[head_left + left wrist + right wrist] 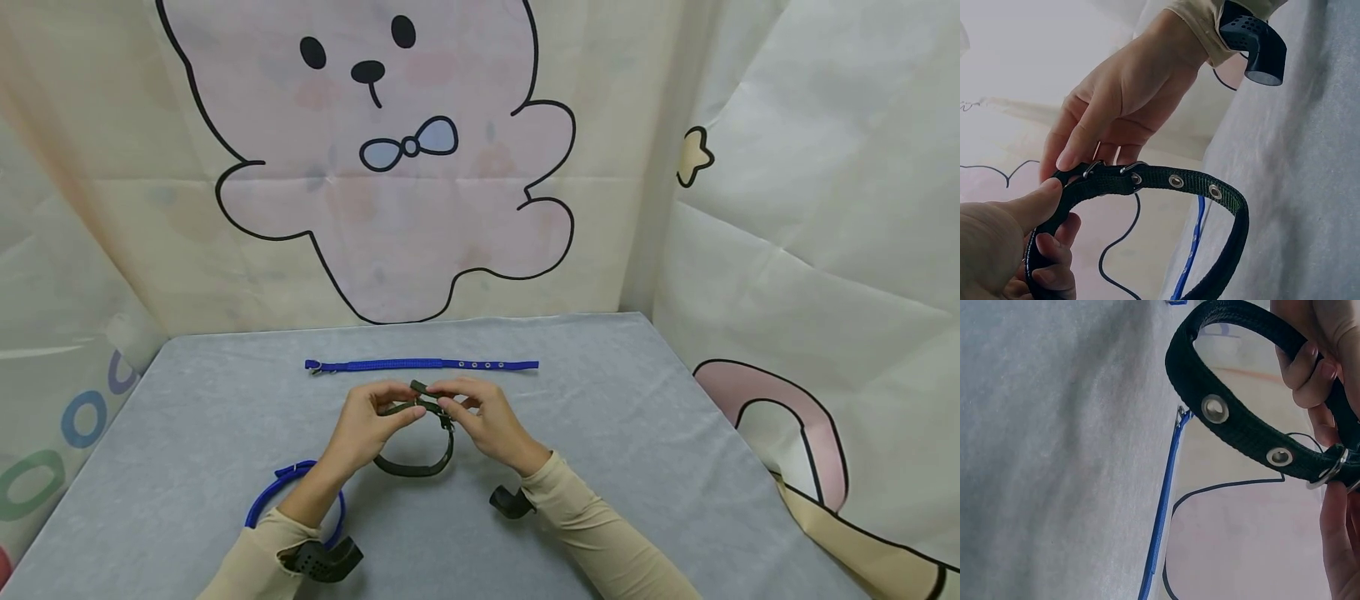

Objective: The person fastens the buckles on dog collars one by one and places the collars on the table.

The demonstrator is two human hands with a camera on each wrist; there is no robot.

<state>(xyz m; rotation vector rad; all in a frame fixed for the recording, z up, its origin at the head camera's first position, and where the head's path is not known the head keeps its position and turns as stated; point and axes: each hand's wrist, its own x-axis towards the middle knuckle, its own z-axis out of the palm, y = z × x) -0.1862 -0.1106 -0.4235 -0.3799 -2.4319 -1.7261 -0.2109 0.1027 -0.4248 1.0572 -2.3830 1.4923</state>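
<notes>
A dark green collar is bent into a loop, held up over the table between both hands. The left hand grips the band, its fingers curled round it in the left wrist view. The right hand pinches the collar beside the metal buckle, and its strap end sticks up between the hands. Metal-ringed holes run along the band in the right wrist view. Part of the buckle is hidden behind fingers.
A blue collar lies stretched straight near the table's back edge. Another blue collar, closed in a loop, lies under the left forearm. Printed curtains surround the grey table. Each wrist wears a black camera.
</notes>
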